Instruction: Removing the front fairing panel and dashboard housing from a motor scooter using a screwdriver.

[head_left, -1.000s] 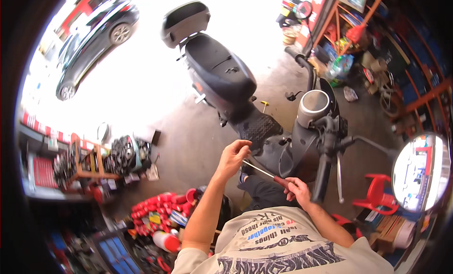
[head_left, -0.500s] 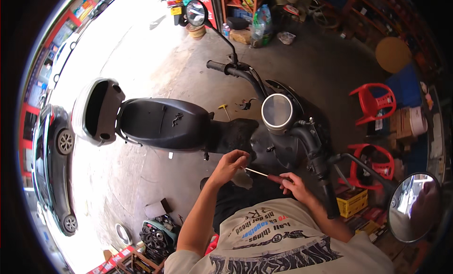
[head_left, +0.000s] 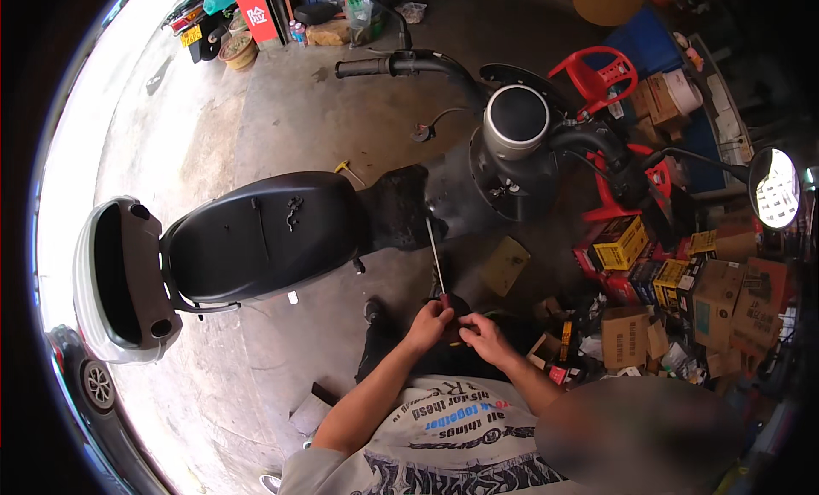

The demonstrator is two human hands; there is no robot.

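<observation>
In front of my body, my left hand point(head_left: 426, 326) is closed around the red handle of a screwdriver point(head_left: 437, 260). Its long thin shaft points away from me, the tip towards the floorboard of a black scooter point(head_left: 401, 201). My right hand point(head_left: 486, 338) is beside the left, close to the handle's near end. Its thumb and fingers are bent together, and what they pinch, if anything, is too small to tell. On the scooter's black seat point(head_left: 256, 231) lies a small dark metal piece point(head_left: 294, 214). The round headlight-shaped dial point(head_left: 517, 118) faces up between the handlebars.
A yellow-handled tool point(head_left: 345, 171) and a dark part with a wire point(head_left: 422, 133) lie on the floor beyond the scooter. Red plastic chairs point(head_left: 597, 77), cardboard boxes point(head_left: 627, 337) and a yellow box point(head_left: 620, 242) crowd the right. A grey top box point(head_left: 128, 282) sits behind the seat.
My view has shifted and turned. The screwdriver's handle has passed from my right hand to my left, and its shaft now points away from me. My hands have come closer together.
</observation>
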